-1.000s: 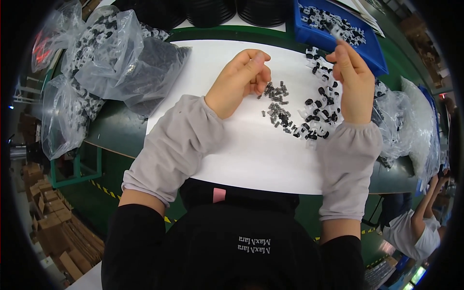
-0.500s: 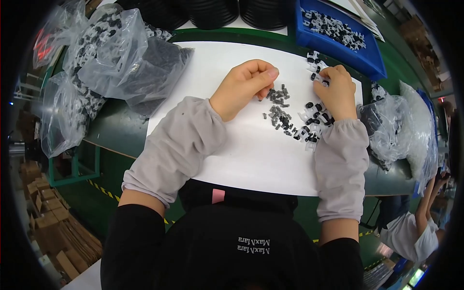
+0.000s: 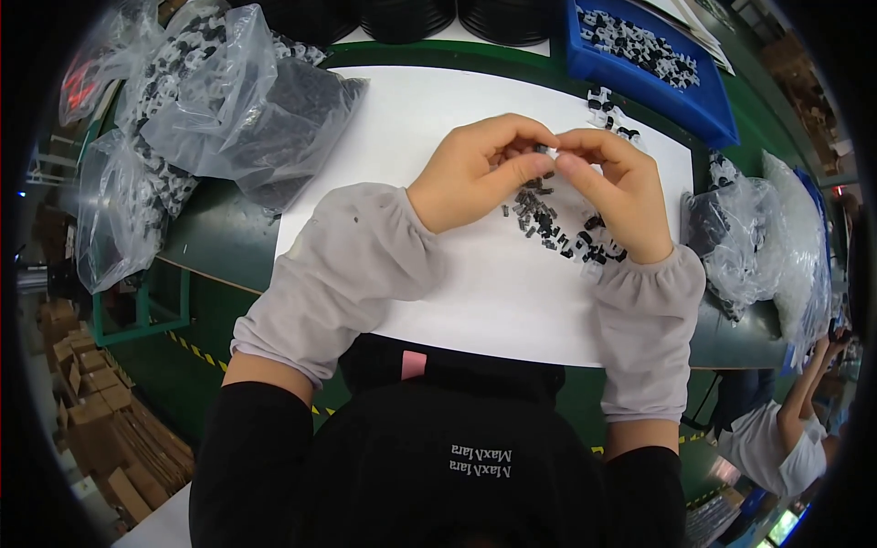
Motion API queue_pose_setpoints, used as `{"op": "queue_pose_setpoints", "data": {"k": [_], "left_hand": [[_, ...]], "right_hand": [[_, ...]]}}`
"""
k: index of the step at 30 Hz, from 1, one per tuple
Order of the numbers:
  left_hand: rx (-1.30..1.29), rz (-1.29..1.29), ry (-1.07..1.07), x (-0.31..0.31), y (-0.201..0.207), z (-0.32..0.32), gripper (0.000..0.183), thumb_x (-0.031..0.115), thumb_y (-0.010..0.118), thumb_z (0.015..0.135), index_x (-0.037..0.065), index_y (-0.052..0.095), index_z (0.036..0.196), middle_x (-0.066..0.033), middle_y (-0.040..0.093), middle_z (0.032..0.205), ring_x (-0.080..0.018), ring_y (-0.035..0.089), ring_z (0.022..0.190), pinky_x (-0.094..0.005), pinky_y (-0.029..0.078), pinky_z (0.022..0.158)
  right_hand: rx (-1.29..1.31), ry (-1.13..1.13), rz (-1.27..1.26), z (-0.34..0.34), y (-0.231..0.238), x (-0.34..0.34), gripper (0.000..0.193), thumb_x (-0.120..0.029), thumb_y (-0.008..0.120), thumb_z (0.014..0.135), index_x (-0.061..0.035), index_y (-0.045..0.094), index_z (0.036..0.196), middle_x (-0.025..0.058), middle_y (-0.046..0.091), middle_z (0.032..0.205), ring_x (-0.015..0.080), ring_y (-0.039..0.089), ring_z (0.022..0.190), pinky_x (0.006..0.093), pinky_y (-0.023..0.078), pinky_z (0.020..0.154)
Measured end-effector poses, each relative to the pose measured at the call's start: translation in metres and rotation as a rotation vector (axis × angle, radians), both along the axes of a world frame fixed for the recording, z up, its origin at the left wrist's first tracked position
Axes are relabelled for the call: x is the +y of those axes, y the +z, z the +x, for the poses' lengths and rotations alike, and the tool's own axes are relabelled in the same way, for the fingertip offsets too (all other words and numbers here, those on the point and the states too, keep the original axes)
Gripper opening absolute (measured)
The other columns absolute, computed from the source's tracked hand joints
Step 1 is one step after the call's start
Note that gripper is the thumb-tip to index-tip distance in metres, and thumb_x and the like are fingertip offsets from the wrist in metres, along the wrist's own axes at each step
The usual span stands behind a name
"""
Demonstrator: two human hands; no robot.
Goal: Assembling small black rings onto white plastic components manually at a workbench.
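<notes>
My left hand (image 3: 480,172) and my right hand (image 3: 630,187) meet above the white sheet (image 3: 438,297), thumbs and forefingers pinched together. Between their fingertips shows a small black-and-white plastic part (image 3: 542,148), mostly covered by the fingers. Just below lies a loose pile of small dark grey plastic pieces (image 3: 530,208). Several black-and-white plastic clips (image 3: 585,245) are heaped beside it, partly behind my right hand. More clips (image 3: 603,105) lie in a row at the sheet's far right.
A blue bin (image 3: 722,114) of clips stands at the far right. Clear bags of parts (image 3: 219,100) crowd the left, and another bag (image 3: 731,242) lies to the right. Black round stacks (image 3: 406,18) stand at the back. A person in a light shirt (image 3: 763,447) is at the lower right.
My right hand has moved left from the far clips to meet my left hand, bringing a black-and-white part. My left hand has shifted slightly right.
</notes>
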State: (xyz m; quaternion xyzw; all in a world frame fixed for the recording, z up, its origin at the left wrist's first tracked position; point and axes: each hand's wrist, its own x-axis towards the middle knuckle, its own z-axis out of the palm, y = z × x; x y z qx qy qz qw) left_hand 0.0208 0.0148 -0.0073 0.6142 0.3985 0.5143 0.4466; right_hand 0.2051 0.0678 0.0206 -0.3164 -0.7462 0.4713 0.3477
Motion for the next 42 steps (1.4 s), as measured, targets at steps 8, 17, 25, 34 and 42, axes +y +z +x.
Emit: {"op": "queue_pose_setpoints", "data": {"k": [8, 17, 25, 34, 42], "left_hand": [[-0.275, -0.275, 0.225, 0.002, 0.010, -0.005, 0.021, 0.019, 0.054, 0.091, 0.002, 0.057, 0.102, -0.0026, 0.057, 0.078, -0.0072, 0.050, 0.065, -0.0199, 0.041, 0.059], [-0.071, -0.299, 0.211, 0.001, 0.007, -0.007, 0.021, 0.023, 0.057, 0.089, 0.005, 0.061, 0.097, 0.0031, 0.050, 0.067, -0.0052, 0.041, 0.056, -0.0197, 0.033, 0.052], [0.393, 0.035, 0.051, -0.004, 0.004, 0.000, 0.013, 0.015, 0.058, 0.089, 0.003, 0.061, 0.094, -0.0020, 0.056, 0.068, -0.0085, 0.048, 0.059, -0.0218, 0.040, 0.056], [0.360, -0.214, 0.083, 0.000, 0.002, -0.005, 0.031, 0.027, 0.053, 0.094, 0.000, 0.064, 0.083, 0.0010, 0.054, 0.065, -0.0064, 0.045, 0.063, -0.0212, 0.039, 0.058], [0.154, -0.335, 0.117, 0.002, 0.006, -0.006, 0.029, 0.027, 0.052, 0.095, 0.002, 0.066, 0.097, 0.0007, 0.053, 0.069, -0.0066, 0.048, 0.067, -0.0205, 0.040, 0.061]], "right_hand": [[-0.424, 0.055, 0.265, 0.008, -0.010, 0.006, 0.006, -0.004, 0.064, 0.075, 0.0005, 0.065, 0.079, 0.0073, 0.060, 0.079, 0.0181, 0.057, 0.073, 0.0273, 0.045, 0.066], [-0.519, 0.093, 0.360, 0.008, -0.005, 0.003, 0.008, -0.004, 0.066, 0.072, 0.0010, 0.063, 0.078, 0.0091, 0.059, 0.077, 0.0196, 0.057, 0.073, 0.0285, 0.044, 0.064], [-0.300, 0.106, -0.042, 0.009, 0.008, 0.002, 0.009, -0.007, 0.062, 0.082, 0.0008, 0.061, 0.084, 0.0020, 0.056, 0.078, 0.0104, 0.047, 0.072, 0.0230, 0.039, 0.066], [-0.210, -0.085, 0.195, 0.005, 0.002, 0.000, 0.009, -0.004, 0.064, 0.078, 0.0005, 0.061, 0.085, 0.0023, 0.060, 0.081, 0.0105, 0.050, 0.075, 0.0233, 0.042, 0.071], [-0.164, -0.081, 0.143, 0.004, 0.005, -0.006, 0.011, 0.000, 0.064, 0.075, 0.0019, 0.061, 0.085, 0.0031, 0.060, 0.083, 0.0105, 0.050, 0.076, 0.0223, 0.042, 0.071]]}}
